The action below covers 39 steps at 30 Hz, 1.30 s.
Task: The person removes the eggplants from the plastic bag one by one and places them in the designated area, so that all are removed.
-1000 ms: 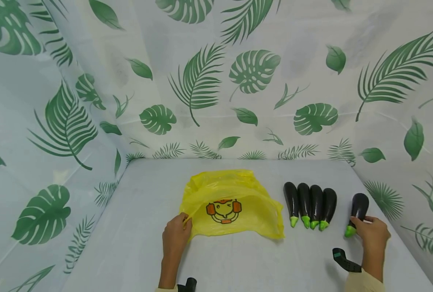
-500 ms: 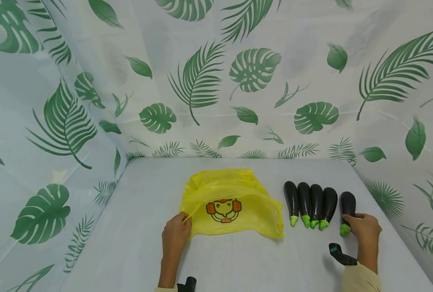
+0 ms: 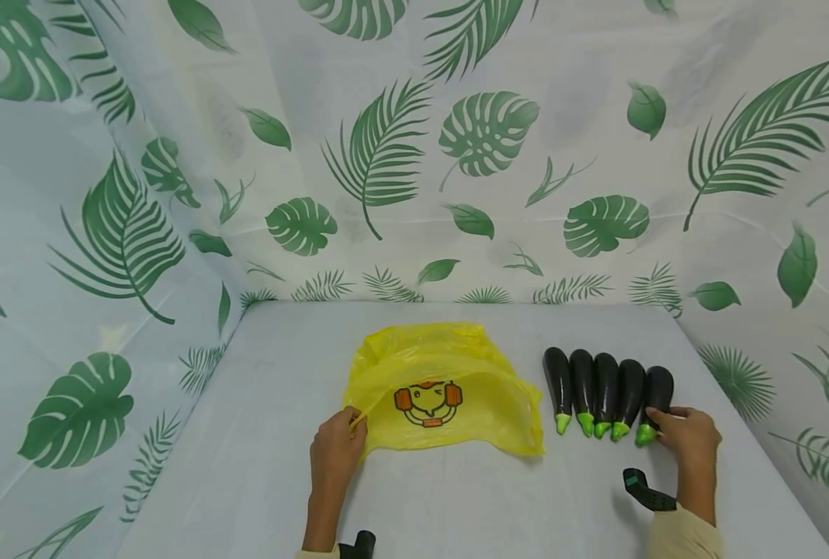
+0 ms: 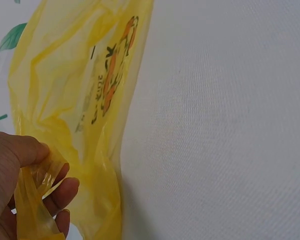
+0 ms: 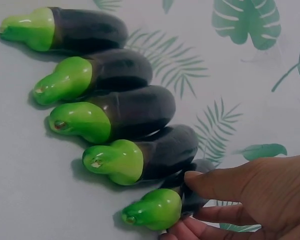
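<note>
A yellow plastic bag (image 3: 449, 419) with a printed cartoon face lies in the middle of the table, its mouth partly raised. My left hand (image 3: 338, 444) pinches the bag's left edge; in the left wrist view the thumb (image 4: 30, 149) and fingers grip a gathered handle. To the right, several dark eggplants with bright green stem ends lie side by side in a row (image 3: 605, 392). My right hand (image 3: 690, 436) holds the rightmost eggplant (image 3: 658, 388) near its green end, against the row. The right wrist view shows thumb and fingers round that eggplant (image 5: 155, 207).
A white table (image 3: 268, 497) carries everything. Behind and at both sides hang white sheets with green leaf prints (image 3: 487, 136). Black camera mounts (image 3: 648, 493) are strapped to both wrists.
My right hand has slid the rightmost eggplant leftwards from its separate spot up to the end of the row. The left hand and the bag have stayed put.
</note>
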Each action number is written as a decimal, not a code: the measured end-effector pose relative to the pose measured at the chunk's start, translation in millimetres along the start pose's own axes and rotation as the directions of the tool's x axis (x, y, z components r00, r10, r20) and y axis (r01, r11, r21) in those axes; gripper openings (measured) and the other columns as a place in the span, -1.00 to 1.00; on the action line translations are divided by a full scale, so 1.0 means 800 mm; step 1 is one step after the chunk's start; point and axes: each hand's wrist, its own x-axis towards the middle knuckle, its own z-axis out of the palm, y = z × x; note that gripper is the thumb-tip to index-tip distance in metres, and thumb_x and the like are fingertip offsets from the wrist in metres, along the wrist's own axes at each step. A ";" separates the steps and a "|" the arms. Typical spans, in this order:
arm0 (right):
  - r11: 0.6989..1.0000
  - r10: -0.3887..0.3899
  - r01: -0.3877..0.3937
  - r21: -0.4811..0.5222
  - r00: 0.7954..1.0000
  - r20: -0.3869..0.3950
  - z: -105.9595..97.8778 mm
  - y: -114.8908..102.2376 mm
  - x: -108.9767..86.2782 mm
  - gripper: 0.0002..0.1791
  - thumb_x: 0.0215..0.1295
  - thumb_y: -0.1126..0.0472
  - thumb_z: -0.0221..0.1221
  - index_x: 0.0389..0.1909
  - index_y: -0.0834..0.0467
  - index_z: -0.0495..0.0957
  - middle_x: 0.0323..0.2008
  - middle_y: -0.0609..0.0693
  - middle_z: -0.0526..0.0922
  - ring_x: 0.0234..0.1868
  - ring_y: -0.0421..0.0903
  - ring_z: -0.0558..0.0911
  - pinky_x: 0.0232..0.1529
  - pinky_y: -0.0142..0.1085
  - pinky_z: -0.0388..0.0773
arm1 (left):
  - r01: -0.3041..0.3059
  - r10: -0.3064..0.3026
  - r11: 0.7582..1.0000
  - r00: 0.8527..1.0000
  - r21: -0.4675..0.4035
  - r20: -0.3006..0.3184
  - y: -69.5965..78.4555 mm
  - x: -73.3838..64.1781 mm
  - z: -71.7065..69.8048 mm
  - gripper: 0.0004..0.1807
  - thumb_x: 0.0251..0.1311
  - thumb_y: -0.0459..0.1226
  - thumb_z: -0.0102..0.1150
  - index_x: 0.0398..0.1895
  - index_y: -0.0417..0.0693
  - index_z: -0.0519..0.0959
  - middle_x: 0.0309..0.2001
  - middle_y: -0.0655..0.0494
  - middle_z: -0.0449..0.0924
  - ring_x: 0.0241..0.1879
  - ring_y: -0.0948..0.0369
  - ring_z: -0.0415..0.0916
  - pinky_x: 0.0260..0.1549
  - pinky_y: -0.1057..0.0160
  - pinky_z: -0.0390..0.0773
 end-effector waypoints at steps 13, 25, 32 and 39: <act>0.997 -0.046 0.048 -0.059 0.999 0.029 -0.002 -0.006 -0.014 -0.21 0.35 -0.04 0.05 0.31 0.54 0.17 0.27 0.62 0.11 0.20 0.45 0.17 0.19 0.24 0.24 | -0.011 0.011 1.000 1.000 -0.006 -0.006 0.000 0.000 -0.002 -0.88 0.17 -0.24 0.29 -0.29 -0.11 0.67 -0.36 0.08 0.71 -0.47 0.23 0.57 -0.51 0.23 0.51; 0.994 -0.047 0.052 -0.095 0.997 0.059 -0.002 -0.006 -0.016 -0.11 0.36 -0.11 0.03 0.35 0.57 0.06 0.16 0.62 0.29 -0.05 0.36 0.52 0.08 0.17 0.40 | 0.000 -0.001 1.000 1.000 0.008 0.007 -0.002 0.000 -0.003 -0.87 0.17 -0.23 0.29 -0.30 -0.11 0.66 -0.40 0.10 0.69 -0.51 0.28 0.50 -0.54 0.27 0.47; 0.990 -0.053 0.051 -0.134 0.999 -0.008 -0.007 -0.016 -0.034 -0.09 0.40 -0.15 -0.10 0.35 0.61 0.00 0.22 0.62 0.24 0.21 0.52 0.29 0.16 0.29 0.31 | -0.003 0.003 1.000 1.000 0.011 -0.007 0.000 0.001 -0.006 -0.87 0.17 -0.22 0.30 -0.32 -0.11 0.65 -0.43 0.11 0.66 -0.52 0.28 0.48 -0.53 0.27 0.47; 0.989 -0.095 0.085 -0.120 0.993 -0.077 -0.005 -0.039 -0.062 -0.09 0.45 -0.16 -0.14 0.42 0.52 -0.12 0.19 0.59 0.29 0.18 0.52 0.34 0.11 0.29 0.36 | -0.016 0.018 0.999 0.999 0.047 -0.030 0.000 -0.001 -0.009 -0.82 0.17 -0.19 0.30 -0.32 -0.12 0.65 -0.43 0.09 0.65 -0.49 0.22 0.54 -0.49 0.21 0.54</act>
